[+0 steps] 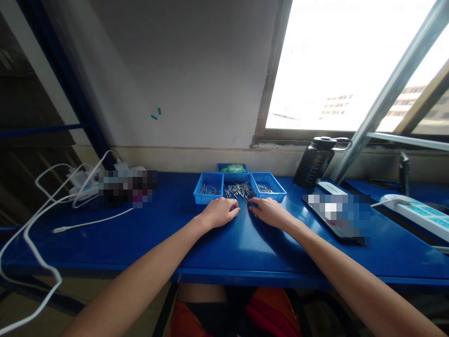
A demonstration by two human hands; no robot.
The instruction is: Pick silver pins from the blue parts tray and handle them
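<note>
Both of my hands rest on the blue table [175, 243] just in front of a row of small blue trays. My left hand [220, 211] has its fingers curled, fingertips at the front rim of the middle tray [239, 191], which holds a heap of small metal pins. My right hand [268, 210] lies with fingers curled and pinched together near the same rim; what they hold, if anything, is too small to make out. The left tray [208, 188] and the right tray [267, 183] each hold a few metal pins. Behind them a fourth tray [233, 167] holds green parts.
A dark water bottle [315, 161] stands at the back right by the window. A flat dark device [336, 215] and a white power strip [417, 213] lie to the right. White cables [63, 201] and chargers lie at the left. The wall is close behind the trays.
</note>
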